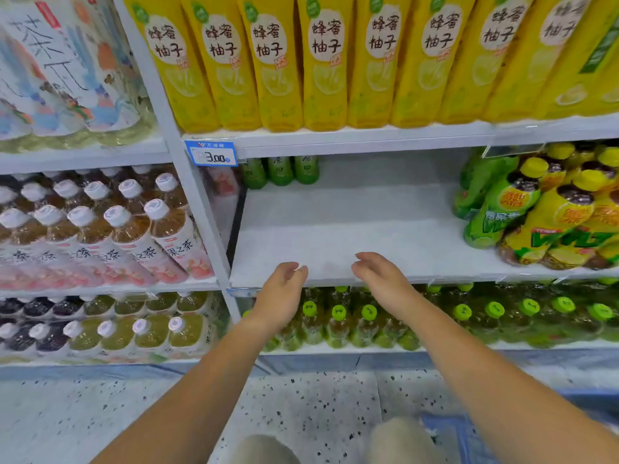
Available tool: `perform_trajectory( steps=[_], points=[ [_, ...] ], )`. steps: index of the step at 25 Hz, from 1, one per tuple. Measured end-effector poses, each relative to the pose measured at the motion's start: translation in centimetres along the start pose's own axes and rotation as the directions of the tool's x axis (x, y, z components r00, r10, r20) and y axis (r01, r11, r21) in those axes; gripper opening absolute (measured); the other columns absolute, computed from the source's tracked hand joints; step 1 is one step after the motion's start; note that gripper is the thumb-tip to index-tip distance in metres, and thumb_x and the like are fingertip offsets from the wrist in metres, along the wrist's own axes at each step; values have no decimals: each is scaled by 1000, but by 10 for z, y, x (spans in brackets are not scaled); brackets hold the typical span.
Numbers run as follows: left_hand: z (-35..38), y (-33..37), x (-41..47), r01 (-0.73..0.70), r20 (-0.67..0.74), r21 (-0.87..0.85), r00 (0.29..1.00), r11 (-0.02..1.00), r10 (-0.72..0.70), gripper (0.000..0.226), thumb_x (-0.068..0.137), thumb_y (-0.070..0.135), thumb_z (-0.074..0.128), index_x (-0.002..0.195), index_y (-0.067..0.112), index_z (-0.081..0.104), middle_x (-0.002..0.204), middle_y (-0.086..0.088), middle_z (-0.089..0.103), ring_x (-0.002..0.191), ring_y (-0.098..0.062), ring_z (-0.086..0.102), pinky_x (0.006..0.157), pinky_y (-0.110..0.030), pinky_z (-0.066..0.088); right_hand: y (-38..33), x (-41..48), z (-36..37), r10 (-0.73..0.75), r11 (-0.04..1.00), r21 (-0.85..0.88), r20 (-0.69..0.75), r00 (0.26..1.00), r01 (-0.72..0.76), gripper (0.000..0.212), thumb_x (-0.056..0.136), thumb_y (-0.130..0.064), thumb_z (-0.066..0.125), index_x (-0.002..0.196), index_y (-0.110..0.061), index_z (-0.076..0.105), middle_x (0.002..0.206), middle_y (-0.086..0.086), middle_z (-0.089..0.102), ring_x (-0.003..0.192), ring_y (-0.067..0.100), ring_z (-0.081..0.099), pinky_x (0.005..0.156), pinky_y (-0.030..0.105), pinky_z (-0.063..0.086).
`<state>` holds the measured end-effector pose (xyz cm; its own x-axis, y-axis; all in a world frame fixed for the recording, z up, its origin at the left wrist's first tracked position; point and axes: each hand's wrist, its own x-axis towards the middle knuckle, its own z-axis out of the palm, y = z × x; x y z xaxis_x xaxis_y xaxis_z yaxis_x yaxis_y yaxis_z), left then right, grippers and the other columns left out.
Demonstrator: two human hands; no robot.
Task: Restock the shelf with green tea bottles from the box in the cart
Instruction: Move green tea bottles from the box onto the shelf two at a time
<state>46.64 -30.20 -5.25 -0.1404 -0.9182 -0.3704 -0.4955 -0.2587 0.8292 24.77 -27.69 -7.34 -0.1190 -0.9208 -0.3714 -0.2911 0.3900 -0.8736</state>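
Note:
The white middle shelf [368,236] is mostly bare. Three green tea bottles [280,170] stand at its back left corner, their tops hidden by the shelf above. My left hand [279,296] and my right hand [382,279] hover side by side at the shelf's front edge, fingers loosely curled, holding nothing. The cart and the box are out of view.
Yellow honey-pomelo bottles [321,61] fill the shelf above. Green and yellow lemon tea bottles [549,209] lie tumbled at the middle shelf's right. Green-capped bottles [338,319] line the shelf below. White-capped tea bottles [134,229] fill the left bay. A price tag [211,153] hangs at the upright.

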Motion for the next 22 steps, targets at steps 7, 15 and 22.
perform_trajectory(
  steps=[7,15,22],
  points=[
    [-1,55,-117,79,156,67,984,995,-88,52,103,48,47,147,20,46,140,3,53,116,-10,50,92,-27,37,-16,-129,-34,215,975,59,-18,976,-214,51,100,-44,53,147,-24,47,134,-8,56,110,9,52,81,24,42],
    [24,118,-183,-161,494,206,869,965,39,54,102,54,42,149,27,42,146,9,47,122,-8,46,99,-32,38,-30,-283,-85,415,892,310,-276,867,-329,48,103,-45,50,147,-26,47,142,-7,47,121,15,49,94,34,41],
    [91,159,-229,-335,695,159,706,929,136,55,103,49,46,151,23,39,147,5,46,124,-9,45,105,-33,38,4,-404,-135,491,866,367,-501,713,-339,49,103,-48,47,145,-24,49,142,-8,46,117,9,46,85,22,39]
  ],
)
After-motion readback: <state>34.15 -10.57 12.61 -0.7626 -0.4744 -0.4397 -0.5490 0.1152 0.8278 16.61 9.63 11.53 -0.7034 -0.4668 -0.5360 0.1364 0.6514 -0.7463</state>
